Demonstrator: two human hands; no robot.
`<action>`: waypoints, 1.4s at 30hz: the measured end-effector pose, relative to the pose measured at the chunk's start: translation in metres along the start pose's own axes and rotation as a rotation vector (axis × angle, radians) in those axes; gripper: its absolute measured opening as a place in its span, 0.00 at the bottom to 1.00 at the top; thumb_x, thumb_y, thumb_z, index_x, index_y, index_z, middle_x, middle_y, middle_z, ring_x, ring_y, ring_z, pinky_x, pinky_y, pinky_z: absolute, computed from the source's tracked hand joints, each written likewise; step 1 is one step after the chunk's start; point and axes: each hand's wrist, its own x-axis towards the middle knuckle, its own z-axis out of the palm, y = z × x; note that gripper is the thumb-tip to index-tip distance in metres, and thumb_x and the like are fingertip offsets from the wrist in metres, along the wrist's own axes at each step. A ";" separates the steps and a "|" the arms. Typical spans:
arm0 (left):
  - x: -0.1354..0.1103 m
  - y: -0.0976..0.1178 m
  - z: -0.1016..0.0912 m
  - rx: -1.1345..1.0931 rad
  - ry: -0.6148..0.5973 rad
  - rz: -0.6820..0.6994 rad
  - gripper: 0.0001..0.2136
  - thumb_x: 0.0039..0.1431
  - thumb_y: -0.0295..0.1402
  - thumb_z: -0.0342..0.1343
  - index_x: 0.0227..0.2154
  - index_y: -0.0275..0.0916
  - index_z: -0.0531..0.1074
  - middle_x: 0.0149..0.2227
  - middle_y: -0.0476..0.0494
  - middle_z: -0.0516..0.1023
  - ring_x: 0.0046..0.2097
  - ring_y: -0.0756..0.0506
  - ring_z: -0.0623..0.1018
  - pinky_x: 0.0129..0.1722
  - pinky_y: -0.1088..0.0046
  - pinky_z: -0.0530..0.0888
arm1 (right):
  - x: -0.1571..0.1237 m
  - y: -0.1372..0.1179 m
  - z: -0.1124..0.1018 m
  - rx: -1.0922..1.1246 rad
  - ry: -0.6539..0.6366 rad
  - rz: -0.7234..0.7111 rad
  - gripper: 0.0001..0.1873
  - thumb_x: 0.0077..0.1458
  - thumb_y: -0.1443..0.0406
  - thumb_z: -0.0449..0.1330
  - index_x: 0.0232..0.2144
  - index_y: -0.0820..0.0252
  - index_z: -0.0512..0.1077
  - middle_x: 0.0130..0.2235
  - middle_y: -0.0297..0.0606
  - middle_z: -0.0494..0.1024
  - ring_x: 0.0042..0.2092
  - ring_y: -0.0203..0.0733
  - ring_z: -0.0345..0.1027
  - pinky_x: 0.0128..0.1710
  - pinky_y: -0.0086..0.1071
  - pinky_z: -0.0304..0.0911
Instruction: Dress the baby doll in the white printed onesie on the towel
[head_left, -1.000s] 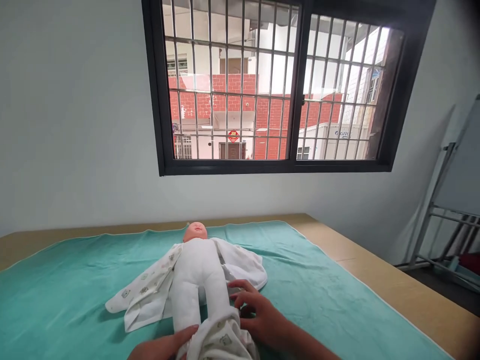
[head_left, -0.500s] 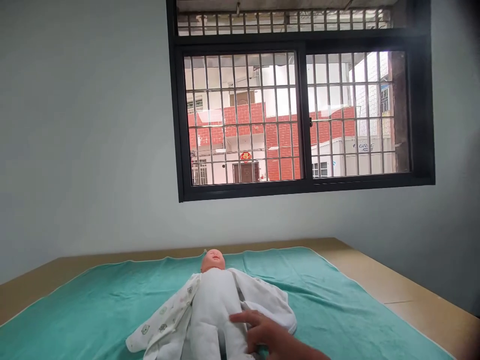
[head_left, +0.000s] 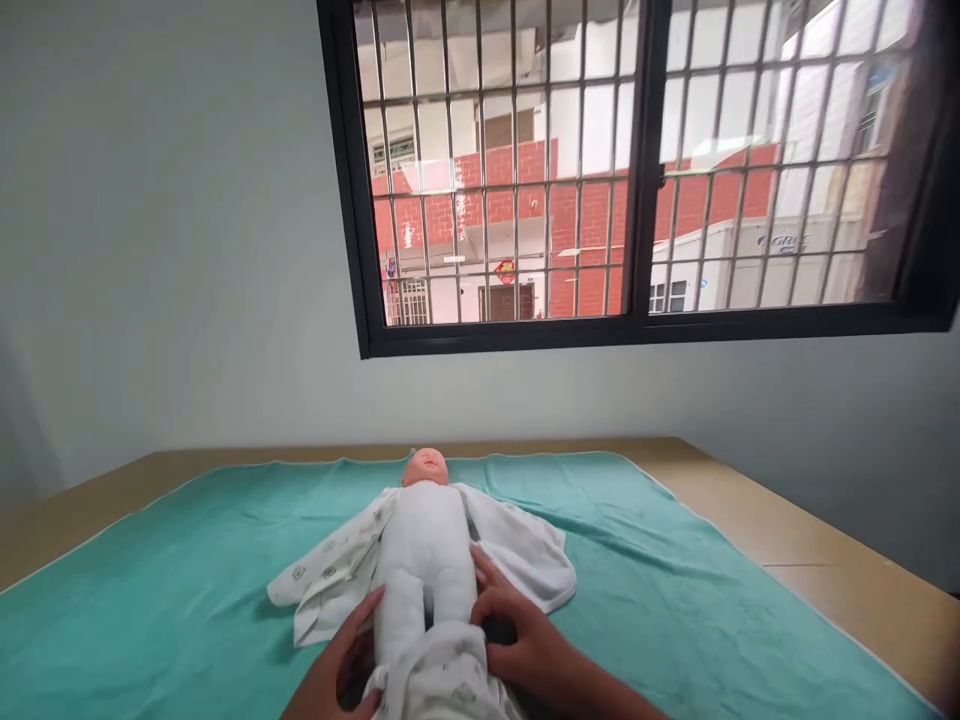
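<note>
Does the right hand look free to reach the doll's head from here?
Probably yes: the right hand rests at the doll's leg, and nothing lies between it and the head.

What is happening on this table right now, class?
A person is handling a baby doll that lies on its back on a green towel spread over a wooden table. The left hand and right hand rest on either side of the doll's legs, at printed white fabric bunched over the lower legs. An open white garment lies spread under the doll's body. A barred window is behind.
</note>
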 end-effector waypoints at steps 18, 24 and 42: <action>0.056 0.061 -0.012 0.530 0.135 0.281 0.09 0.56 0.35 0.50 0.33 0.39 0.74 0.30 0.49 0.76 0.34 0.46 0.74 0.38 0.70 0.72 | 0.060 0.014 -0.016 0.010 0.344 0.122 0.09 0.45 0.62 0.61 0.28 0.57 0.64 0.26 0.28 0.67 0.28 0.35 0.59 0.29 0.30 0.55; 0.063 0.027 -0.024 0.267 0.089 0.250 0.11 0.60 0.42 0.52 0.34 0.40 0.73 0.51 0.39 0.71 0.55 0.41 0.70 0.54 0.65 0.70 | 0.049 0.015 -0.012 0.083 0.185 0.098 0.11 0.47 0.61 0.63 0.33 0.57 0.69 0.30 0.30 0.69 0.32 0.36 0.60 0.31 0.29 0.56; 0.061 0.026 -0.046 0.065 -0.202 0.009 0.13 0.48 0.45 0.64 0.28 0.40 0.73 0.67 0.42 0.58 0.66 0.33 0.59 0.62 0.52 0.62 | 0.050 0.005 -0.019 0.322 0.107 0.146 0.21 0.40 0.53 0.72 0.24 0.59 0.67 0.64 0.41 0.61 0.58 0.54 0.63 0.53 0.44 0.62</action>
